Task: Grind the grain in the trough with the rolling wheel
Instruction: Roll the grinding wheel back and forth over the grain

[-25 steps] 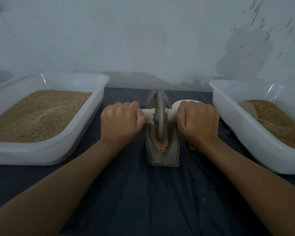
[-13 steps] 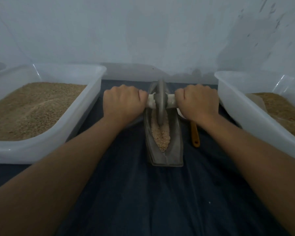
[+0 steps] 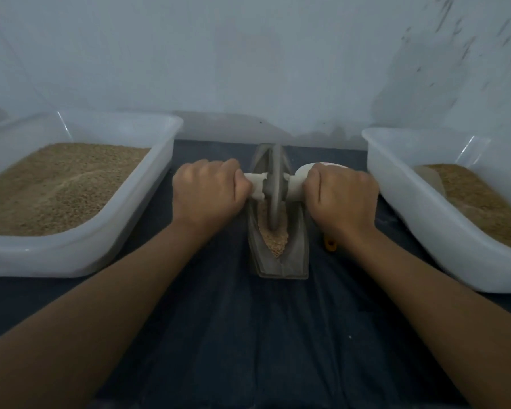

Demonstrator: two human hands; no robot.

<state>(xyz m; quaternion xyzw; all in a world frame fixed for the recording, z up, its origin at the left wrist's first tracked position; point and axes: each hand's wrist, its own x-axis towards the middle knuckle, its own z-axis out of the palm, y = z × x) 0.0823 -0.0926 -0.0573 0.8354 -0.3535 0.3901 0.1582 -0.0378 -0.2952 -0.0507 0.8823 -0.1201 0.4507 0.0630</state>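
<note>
Clearly the grinding is under way: the left hand and right hand are each clamped in a fist grip round an end of the pale axle, with the rolling wheel upright between them in the trough. Just below and nearer than the grip, the grain looks coarse, so I judge many passes remain. Well outside either fist sit the left tub and right tub of grain on the dark-clothed surface.

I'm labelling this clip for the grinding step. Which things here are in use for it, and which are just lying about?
In use: rolling wheel on its white handle, gripped by left hand and right hand; trough; grain.

Lying about: left tub, right tub, white scoop, orange-handled tool, dark cloth.
</note>
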